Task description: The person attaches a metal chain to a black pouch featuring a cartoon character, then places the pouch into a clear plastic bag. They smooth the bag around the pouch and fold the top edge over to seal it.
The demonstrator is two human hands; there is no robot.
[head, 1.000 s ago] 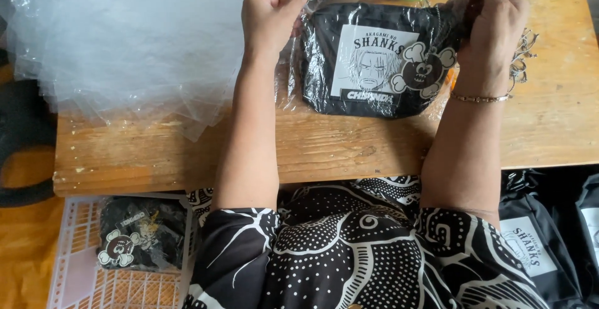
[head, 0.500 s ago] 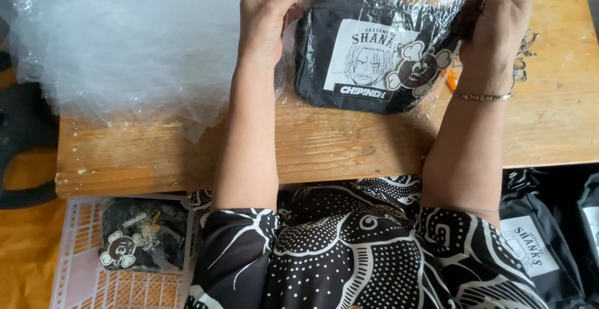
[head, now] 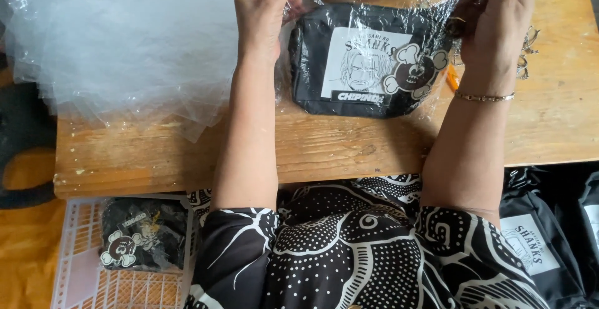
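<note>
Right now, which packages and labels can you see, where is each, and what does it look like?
Black pouch in clear wrap, on the table between both hands: white rectangular label.
Clear bags, table's left: a loose translucent heap.
Wrapped black pouch, lower left, on a pale crate.
Black pouches, lower right: white label.

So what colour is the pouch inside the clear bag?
Black pouch with a white printed panel, shown in the head view.

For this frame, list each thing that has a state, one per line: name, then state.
Black pouch: inside a clear plastic bag, lying flat on the wooden table.
Clear plastic bag: top end open, held by both hands.
Left hand: pinching the bag's top edge.
Right hand: gripping the bag's top edge.
Stack of plastic bags: loose, unfilled.
</note>
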